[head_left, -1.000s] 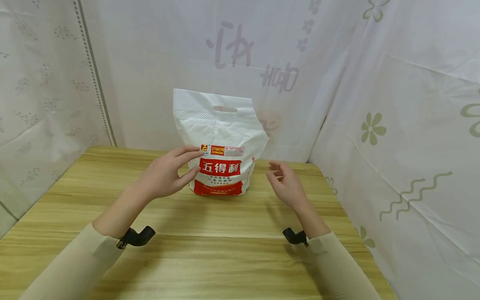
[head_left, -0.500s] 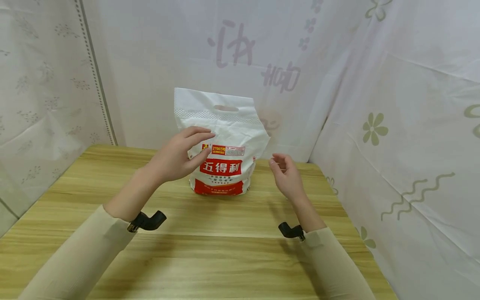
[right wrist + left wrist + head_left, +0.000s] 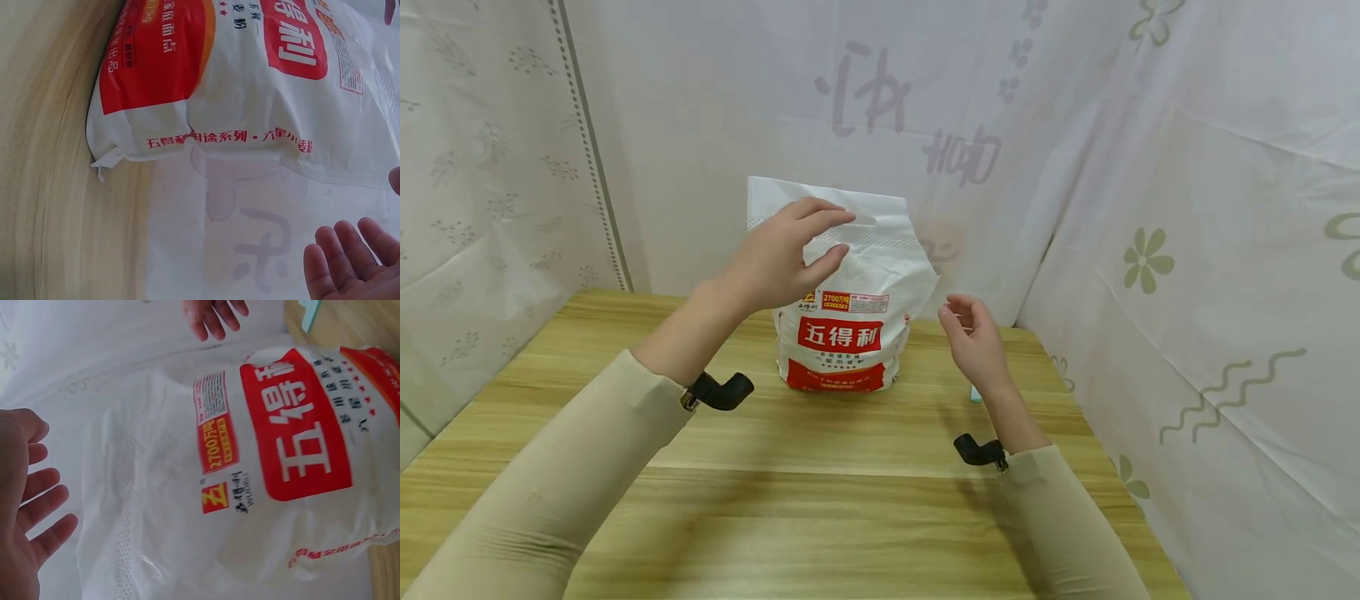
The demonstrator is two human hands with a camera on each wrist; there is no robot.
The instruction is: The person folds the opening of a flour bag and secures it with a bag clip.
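Note:
A white plastic bag [image 3: 850, 292] with a red label and a cut-out handle stands upright at the back middle of the wooden table [image 3: 820, 517]. My left hand [image 3: 831, 236] is raised in front of the bag's top edge, just beside the handle hole, its fingers spread and lightly bent. In the left wrist view this left hand [image 3: 37, 487] sits apart from the bag [image 3: 250, 462] and holds nothing. My right hand [image 3: 953, 315] hovers to the right of the bag with loosely curled, empty fingers. Its fingertips [image 3: 350, 256] show below the bag [image 3: 250, 81] in the right wrist view.
White patterned cloth walls [image 3: 1187, 250] close in the table on the left, back and right. A small pale teal object [image 3: 975, 393] lies on the table by my right wrist, mostly hidden. Bare wood stretches in front of the bag.
My left hand has risen from the red label up to the bag's top near the handle hole. My right hand has lifted slightly and drifted a little closer to the bag.

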